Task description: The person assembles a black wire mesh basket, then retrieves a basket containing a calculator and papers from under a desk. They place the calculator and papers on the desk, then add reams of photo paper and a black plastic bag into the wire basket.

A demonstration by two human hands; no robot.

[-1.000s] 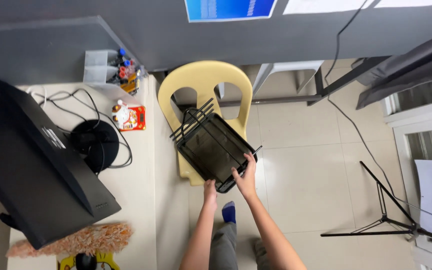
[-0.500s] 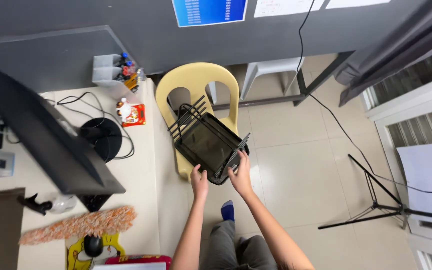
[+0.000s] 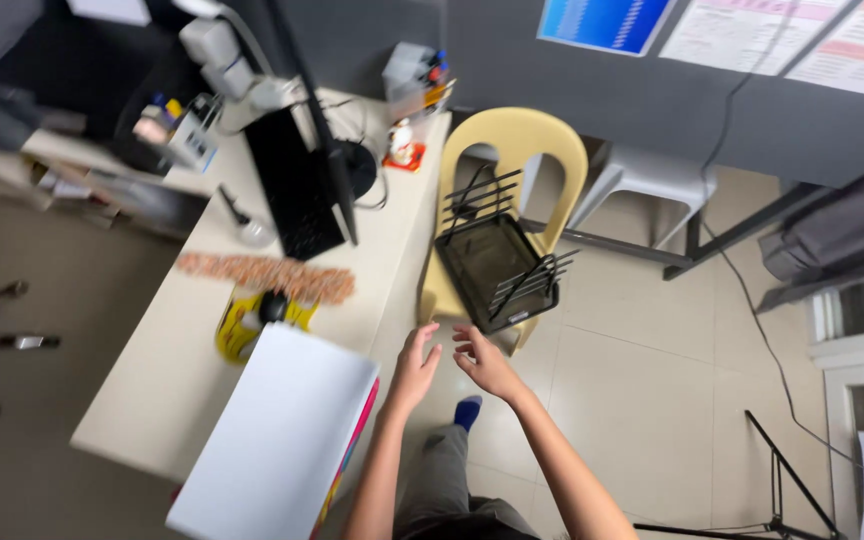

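Even indoor light, motion blur, soft edges

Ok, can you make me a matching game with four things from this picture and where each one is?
Things:
1. black wire tray
2. monitor
3. left hand
4. white stool

Places:
A. on the white desk
B. behind the yellow chair, near the grey wall
C. resting on the yellow chair's seat
D. open in the air, beside the right hand, just short of the tray

Pairs: 1-C, 2-A, 3-D, 4-B
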